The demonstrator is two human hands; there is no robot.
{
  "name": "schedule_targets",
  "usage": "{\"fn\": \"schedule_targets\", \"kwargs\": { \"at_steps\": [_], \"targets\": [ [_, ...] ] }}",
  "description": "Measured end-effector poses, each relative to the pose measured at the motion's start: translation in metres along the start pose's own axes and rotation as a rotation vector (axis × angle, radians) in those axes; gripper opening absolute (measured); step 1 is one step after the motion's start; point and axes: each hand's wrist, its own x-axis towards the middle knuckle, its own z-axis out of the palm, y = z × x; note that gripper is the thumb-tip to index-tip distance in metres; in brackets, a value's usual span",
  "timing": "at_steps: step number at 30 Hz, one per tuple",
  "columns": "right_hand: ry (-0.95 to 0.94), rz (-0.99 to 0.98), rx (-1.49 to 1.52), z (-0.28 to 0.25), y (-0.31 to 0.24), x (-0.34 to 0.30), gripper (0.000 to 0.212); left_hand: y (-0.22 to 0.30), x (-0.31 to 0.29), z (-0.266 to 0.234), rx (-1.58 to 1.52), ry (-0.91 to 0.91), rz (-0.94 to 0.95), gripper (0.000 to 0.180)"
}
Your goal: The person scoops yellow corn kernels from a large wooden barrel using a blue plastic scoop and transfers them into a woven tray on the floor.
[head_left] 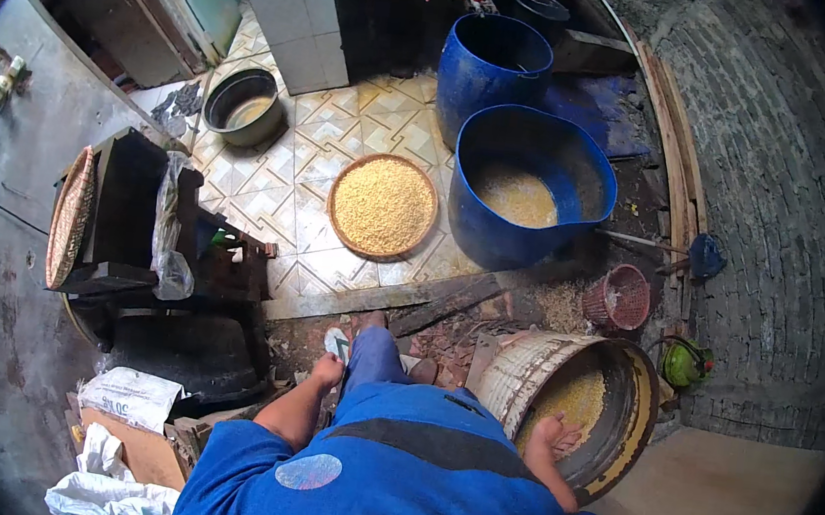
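Note:
My right hand [554,437] is inside the mouth of a large, rust-stained pale drum [510,380] at lower right. Its fingers are apart and nothing shows in them. Below it lie yellowish beans or grains [573,405]; whether the fingers touch them I cannot tell. My left hand [327,370] hangs beside my left leg, fingers curled in, with no object showing from it. Ahead on the tiles, a round woven tray [332,211] is heaped with pale yellow beans [384,204].
Two blue barrels [495,43] [496,231] stand ahead right; the nearer contains cloudy liquid and grains. A red basket [617,297] and green container [686,364] sit beyond the drum. A black tub [221,122] is far left. Dark wooden furniture [125,217] and white sacks [126,398] flank my left.

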Motion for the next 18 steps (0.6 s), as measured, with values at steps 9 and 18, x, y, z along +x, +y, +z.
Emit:
{"fn": "schedule_targets", "kwargs": {
  "at_steps": [9,18],
  "targets": [
    [0.015,-0.142,0.145,-0.003,-0.062,-0.021,0.068,0.027,-0.009,-0.067,-0.052,0.089,-0.041,0.026],
    [0.022,-0.406,0.257,-0.031,-0.125,-0.087,0.067,0.011,0.03,-0.097,-0.115,0.048,-0.048,0.023]
  ]
}}
